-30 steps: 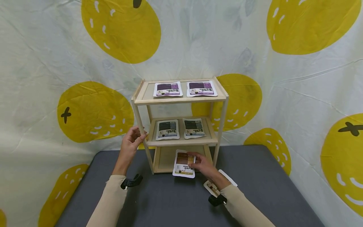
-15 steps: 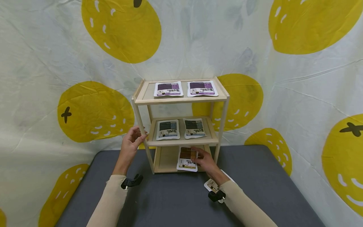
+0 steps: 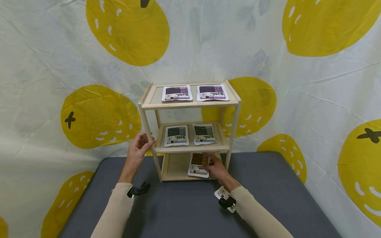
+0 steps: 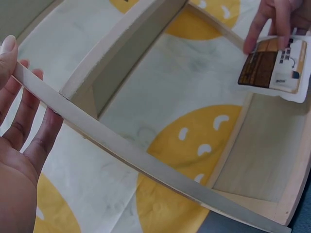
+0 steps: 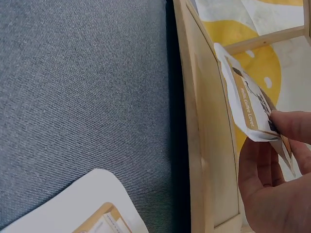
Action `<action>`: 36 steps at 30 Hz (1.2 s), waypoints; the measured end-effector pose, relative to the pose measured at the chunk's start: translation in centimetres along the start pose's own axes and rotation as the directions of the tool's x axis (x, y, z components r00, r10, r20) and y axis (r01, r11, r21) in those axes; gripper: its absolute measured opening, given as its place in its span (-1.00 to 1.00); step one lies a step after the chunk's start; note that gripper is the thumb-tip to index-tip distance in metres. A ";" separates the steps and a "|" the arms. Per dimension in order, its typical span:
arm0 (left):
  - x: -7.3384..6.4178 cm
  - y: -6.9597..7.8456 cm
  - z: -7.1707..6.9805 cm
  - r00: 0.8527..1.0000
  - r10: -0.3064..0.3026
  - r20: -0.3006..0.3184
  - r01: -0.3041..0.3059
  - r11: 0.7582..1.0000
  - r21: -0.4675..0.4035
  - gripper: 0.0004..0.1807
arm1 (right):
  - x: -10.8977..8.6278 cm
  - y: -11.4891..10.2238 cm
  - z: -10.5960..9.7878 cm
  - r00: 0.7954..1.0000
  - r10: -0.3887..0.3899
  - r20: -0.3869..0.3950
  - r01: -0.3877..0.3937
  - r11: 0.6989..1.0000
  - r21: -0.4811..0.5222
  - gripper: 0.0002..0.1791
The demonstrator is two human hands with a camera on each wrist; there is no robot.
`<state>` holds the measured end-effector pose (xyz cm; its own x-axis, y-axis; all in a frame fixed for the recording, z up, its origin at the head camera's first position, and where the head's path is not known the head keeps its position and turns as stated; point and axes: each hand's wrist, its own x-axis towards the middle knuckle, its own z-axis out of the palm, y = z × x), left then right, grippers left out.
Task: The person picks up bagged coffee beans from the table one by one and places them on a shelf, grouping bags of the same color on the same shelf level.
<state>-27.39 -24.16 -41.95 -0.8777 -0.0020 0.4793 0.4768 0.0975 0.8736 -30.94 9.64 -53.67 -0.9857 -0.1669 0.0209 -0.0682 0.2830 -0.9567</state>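
A small three-tier wooden shelf rack [image 3: 184, 150] stands on the dark table. My left hand [image 3: 137, 152] holds its left front post [image 4: 141, 155], thumb on one side and fingers on the other. Low on the right, my right hand [image 3: 216, 168] pinches a white-edged coffee pouch [image 3: 197, 170] with a brown and tan label. That pouch is inside the lowest tier, over its right half. In the right wrist view the pouch [image 5: 245, 99] tilts above the bottom board [image 5: 214, 145], gripped at one edge between thumb and fingers.
Another tan-labelled pouch [image 3: 221, 193] lies on the table [image 3: 178, 211], partly hidden under the right forearm. Two dark-labelled pouches [image 3: 176, 136] lie on the middle tier and two purple-labelled pouches [image 3: 177, 93] on the top. Behind hangs a fruit-patterned cloth [image 3: 190, 39].
My right hand has carried the brown pouch away from me and slightly right, from in front of the lowest tier to inside it. The left hand stays on the post.
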 end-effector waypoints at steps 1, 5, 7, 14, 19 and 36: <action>0.0 0.0 0.0 1.000 0.000 0.000 0.000 1.000 -0.002 -0.59 | 0.1 0.1 0.0 1.000 0.004 -0.001 -0.004 1.000 -0.007 -0.34; 0.0 0.0 -0.1 1.000 0.007 0.010 -0.007 1.000 -0.004 -0.64 | 0.3 0.3 0.0 1.000 0.003 -0.003 -0.004 0.999 -0.038 -0.30; 0.0 0.0 -0.1 1.000 0.015 0.014 -0.015 1.000 0.005 -0.65 | 0.3 0.4 0.0 1.000 0.003 0.001 -0.002 0.999 -0.046 -0.26; 0.0 0.0 -0.1 1.000 0.030 0.004 -0.030 0.999 0.012 -0.64 | 0.4 0.3 0.0 1.000 0.005 -0.015 -0.006 0.997 -0.078 -0.28; 0.0 0.0 0.0 1.000 0.030 0.001 -0.030 0.999 0.013 -0.63 | 0.2 0.2 0.0 0.999 0.051 -0.014 -0.051 0.998 -0.030 -0.30; -0.1 0.2 0.1 1.000 0.006 -0.004 -0.006 1.000 0.014 -0.65 | 0.2 0.4 0.2 0.992 0.037 -0.123 -0.063 0.976 -0.207 -0.36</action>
<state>-27.24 -24.06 -41.79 -0.8745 -0.0059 0.4849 0.4813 0.1113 0.8694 -31.12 9.57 -54.07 -0.9990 -0.0389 0.0206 -0.0368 0.4827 -0.8750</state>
